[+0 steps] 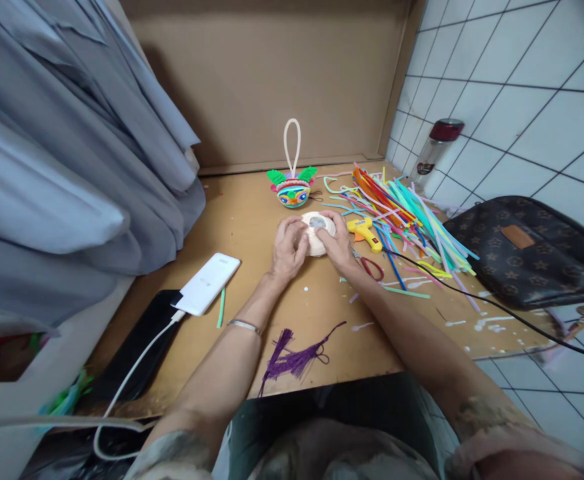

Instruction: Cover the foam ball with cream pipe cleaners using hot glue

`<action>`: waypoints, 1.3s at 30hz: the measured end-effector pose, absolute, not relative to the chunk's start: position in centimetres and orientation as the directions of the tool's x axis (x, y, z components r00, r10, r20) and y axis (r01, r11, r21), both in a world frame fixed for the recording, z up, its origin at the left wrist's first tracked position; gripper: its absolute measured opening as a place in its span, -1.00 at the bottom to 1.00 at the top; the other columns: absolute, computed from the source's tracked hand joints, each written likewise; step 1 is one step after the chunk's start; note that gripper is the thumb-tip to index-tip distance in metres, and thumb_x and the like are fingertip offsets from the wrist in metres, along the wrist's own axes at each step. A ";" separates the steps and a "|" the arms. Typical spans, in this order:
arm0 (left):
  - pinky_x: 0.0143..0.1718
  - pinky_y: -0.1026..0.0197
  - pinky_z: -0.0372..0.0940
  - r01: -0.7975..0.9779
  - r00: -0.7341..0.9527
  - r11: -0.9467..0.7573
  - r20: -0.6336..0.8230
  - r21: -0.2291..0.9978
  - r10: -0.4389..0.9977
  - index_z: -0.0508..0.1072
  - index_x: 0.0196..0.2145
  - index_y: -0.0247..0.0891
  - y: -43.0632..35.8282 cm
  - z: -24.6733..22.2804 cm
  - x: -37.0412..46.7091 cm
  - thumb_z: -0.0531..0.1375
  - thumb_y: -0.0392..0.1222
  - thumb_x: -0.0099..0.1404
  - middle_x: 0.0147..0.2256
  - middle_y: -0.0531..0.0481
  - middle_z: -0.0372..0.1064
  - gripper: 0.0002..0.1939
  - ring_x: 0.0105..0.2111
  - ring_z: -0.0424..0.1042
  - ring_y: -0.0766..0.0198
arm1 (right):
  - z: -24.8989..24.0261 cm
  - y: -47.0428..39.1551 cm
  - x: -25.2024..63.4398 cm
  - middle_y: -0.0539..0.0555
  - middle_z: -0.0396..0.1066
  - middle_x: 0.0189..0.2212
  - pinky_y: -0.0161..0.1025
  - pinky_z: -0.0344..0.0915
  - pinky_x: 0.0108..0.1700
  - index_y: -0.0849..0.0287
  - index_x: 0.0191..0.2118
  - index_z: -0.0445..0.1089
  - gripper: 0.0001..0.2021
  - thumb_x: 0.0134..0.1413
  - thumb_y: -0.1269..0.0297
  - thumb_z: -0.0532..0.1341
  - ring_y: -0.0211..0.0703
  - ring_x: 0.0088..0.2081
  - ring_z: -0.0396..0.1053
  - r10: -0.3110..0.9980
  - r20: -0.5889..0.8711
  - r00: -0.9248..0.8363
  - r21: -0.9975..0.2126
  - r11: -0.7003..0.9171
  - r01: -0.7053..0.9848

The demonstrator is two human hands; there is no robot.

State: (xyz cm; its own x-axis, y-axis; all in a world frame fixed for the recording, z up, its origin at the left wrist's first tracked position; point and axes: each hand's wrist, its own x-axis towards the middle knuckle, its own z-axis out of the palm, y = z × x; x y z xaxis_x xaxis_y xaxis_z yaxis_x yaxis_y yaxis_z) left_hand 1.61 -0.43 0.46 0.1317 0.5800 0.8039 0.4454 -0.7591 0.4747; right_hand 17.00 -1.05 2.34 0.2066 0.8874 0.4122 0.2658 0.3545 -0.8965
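Note:
Near the middle of the table, my left hand (291, 248) and my right hand (339, 240) grip a round cream-coloured piece (317, 249) from both sides. A greyish patch shows in the middle of its top; what it is made of I cannot make out. Just right of my right hand lies a yellow hot glue gun (364, 233), and red-handled scissors (372, 267) sit partly under my right forearm. Beyond my hands stands a colourful animal-head ornament (293, 193) with green ears and a white hanging loop (293, 143).
Several coloured pipe cleaners (402, 213) lie heaped at the right, before a clear bottle (429, 157) and a brown patterned bag (517, 250). Purple tassels (295, 362) lie near the front edge. At left are a white power bank (207, 283) with a cable and a grey curtain (97, 147).

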 end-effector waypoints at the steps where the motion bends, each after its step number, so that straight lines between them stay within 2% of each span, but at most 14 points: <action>1: 0.20 -0.08 0.38 0.454 0.132 -0.756 0.803 0.472 0.581 0.48 -0.04 -0.18 -0.4 0.5 1.6 0.08 -0.01 0.51 0.04 -0.21 0.43 -0.72 0.08 0.45 0.05 | 2.3 -1.0 17.0 0.14 0.43 0.02 0.09 0.39 0.21 0.02 -0.02 0.42 -0.60 -0.03 0.11 0.24 0.08 0.05 0.41 0.888 0.408 0.210 -0.899 0.351 0.263; 6: 0.17 -0.02 0.41 0.474 0.137 -0.752 0.806 0.457 0.576 0.50 -0.06 -0.18 -0.5 0.5 1.7 0.06 -0.04 0.51 0.04 -0.20 0.42 -0.73 0.07 0.48 0.09 | 2.2 -0.8 17.2 0.12 0.43 0.02 0.11 0.37 0.24 0.00 -0.02 0.42 -0.61 -0.03 0.13 0.26 0.08 0.07 0.40 0.892 0.403 0.203 -0.900 0.347 0.263; 15: 0.22 -0.10 0.39 0.496 0.170 -0.756 0.806 0.427 0.567 0.47 0.05 -0.21 -1.0 0.3 1.8 0.08 0.11 0.51 0.11 -0.25 0.38 -0.60 0.13 0.44 0.02 | 3.0 -1.4 17.2 0.13 0.43 0.02 0.14 0.37 0.24 0.01 -0.05 0.43 -0.61 -0.07 0.13 0.29 0.09 0.05 0.41 0.907 0.358 0.220 -0.922 0.306 0.238; 21: 0.26 -0.17 0.36 0.485 0.200 -0.755 0.784 0.442 0.587 0.45 0.08 -0.18 -1.2 0.2 2.0 0.22 0.08 0.39 0.17 -0.27 0.32 -0.59 0.19 0.40 -0.05 | 2.8 -1.2 17.0 0.10 0.44 -0.01 0.15 0.37 0.24 -0.02 -0.08 0.44 -0.65 -0.07 0.14 0.29 0.09 0.05 0.40 0.898 0.361 0.251 -0.921 0.303 0.243; 28: 0.23 -0.14 0.40 0.546 0.166 -0.697 0.755 0.465 0.634 0.33 0.14 -0.15 -1.8 -0.1 3.2 0.44 0.06 0.15 0.26 -0.29 0.22 -0.32 0.27 0.36 -0.12 | 2.5 -1.1 17.0 0.10 0.46 -0.02 0.13 0.39 0.21 -0.03 -0.06 0.42 -0.67 0.00 0.12 0.29 0.08 0.06 0.40 0.884 0.397 0.248 -0.903 0.327 0.280; 33: 0.20 -0.16 0.40 0.520 0.088 -0.659 0.734 0.543 0.674 0.27 0.17 -0.13 -1.4 -1.0 3.8 0.48 0.12 0.13 0.28 -0.30 0.18 -0.23 0.28 0.34 -0.13 | 2.5 -1.3 16.9 0.13 0.43 0.02 0.10 0.38 0.21 -0.01 0.00 0.42 -0.61 0.02 0.07 0.30 0.09 0.07 0.40 0.891 0.381 0.246 -0.905 0.305 0.298; 39: 0.26 -0.19 0.35 0.481 0.014 -0.661 0.749 0.576 0.663 0.29 0.13 -0.12 -0.4 -1.5 3.9 0.54 0.03 0.05 0.21 -0.25 0.25 -0.21 0.26 0.34 -0.11 | 1.9 -0.1 17.3 0.13 0.48 0.03 0.06 0.36 0.22 0.00 -0.03 0.42 -0.65 0.18 -0.05 0.19 0.05 0.08 0.42 0.894 0.379 0.237 -0.916 0.326 0.235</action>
State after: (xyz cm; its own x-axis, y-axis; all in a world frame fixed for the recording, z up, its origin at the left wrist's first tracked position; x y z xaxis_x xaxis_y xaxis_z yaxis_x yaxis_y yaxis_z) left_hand 3.95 -0.44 -1.50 0.0139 0.6626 0.7488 0.4815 -0.6608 0.5758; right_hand 17.31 -0.14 1.87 0.2367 0.8945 0.3793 0.2348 0.3262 -0.9157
